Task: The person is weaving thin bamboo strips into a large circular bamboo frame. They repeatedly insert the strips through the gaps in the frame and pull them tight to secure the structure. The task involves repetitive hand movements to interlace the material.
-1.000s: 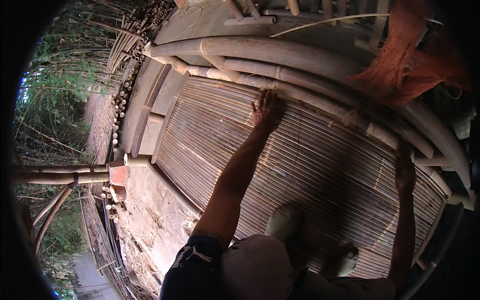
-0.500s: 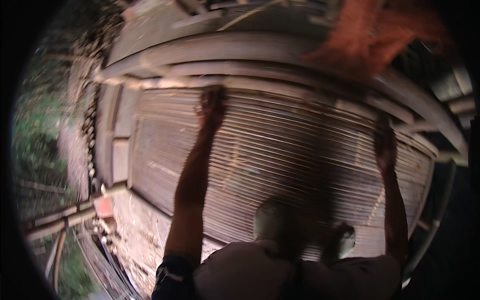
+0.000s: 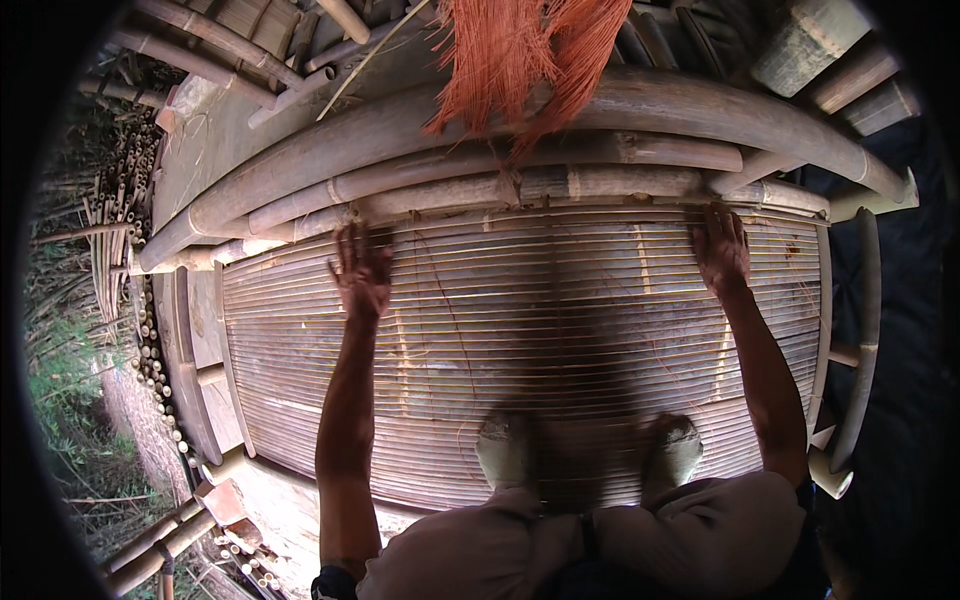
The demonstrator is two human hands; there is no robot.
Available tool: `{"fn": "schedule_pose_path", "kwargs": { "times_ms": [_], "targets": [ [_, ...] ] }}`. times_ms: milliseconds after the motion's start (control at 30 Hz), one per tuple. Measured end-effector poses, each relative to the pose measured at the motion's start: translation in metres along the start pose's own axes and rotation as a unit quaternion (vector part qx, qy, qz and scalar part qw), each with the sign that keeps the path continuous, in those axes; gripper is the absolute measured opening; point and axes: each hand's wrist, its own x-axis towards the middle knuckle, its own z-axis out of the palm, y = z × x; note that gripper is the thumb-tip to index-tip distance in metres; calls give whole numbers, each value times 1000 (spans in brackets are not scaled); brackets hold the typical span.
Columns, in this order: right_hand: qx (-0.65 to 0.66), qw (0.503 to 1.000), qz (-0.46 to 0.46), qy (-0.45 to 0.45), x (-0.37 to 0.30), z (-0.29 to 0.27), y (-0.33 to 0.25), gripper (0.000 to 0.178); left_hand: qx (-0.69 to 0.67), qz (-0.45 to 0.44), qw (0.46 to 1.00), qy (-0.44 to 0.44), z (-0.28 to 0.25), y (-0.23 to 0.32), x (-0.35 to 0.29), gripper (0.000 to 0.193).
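Observation:
Beneath me lies a bamboo slat panel [image 3: 480, 340], its thin strips running left to right. My left hand [image 3: 362, 270] is over its far left part, fingers spread and nothing in them. Toward the far right, my right hand [image 3: 722, 252] has its fingers stretched out, also holding nothing. Both sets of fingertips point at a bamboo pole [image 3: 440, 200] along the panel's far edge. Whether either hand rests on the slats or hovers just above them, I cannot tell. Thin reddish strands [image 3: 440, 275] cross the slats between my hands.
Frayed orange-red fibre strands [image 3: 510, 60] hang over a thick curved bamboo rail [image 3: 400, 135] beyond the panel. My shoes [image 3: 505, 445] are at its near side. Stacked bamboo poles [image 3: 125, 200] lie on the left, beside greenery. Wide bamboo pieces [image 3: 815, 45] stand at far right.
The whole view has turned and sharpened, so the orange-red strands now appear nearer the middle. In the picture, both hands sit further left, and the left hand's fingers now show spread.

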Motion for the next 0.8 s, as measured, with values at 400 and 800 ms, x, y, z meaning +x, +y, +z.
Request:
{"fn": "schedule_pose_path", "kwargs": {
  "times_ms": [400, 800],
  "targets": [
    [-22, 999, -9, 41, -10, 8, 6, 49, -29, 140, 987, -73, -13, 107, 2, 60],
    [38, 969, 213, 122, -18, 0, 146, 64, -60, 292, 952, -72, -49, 164, 28, 67]
  ]
}}
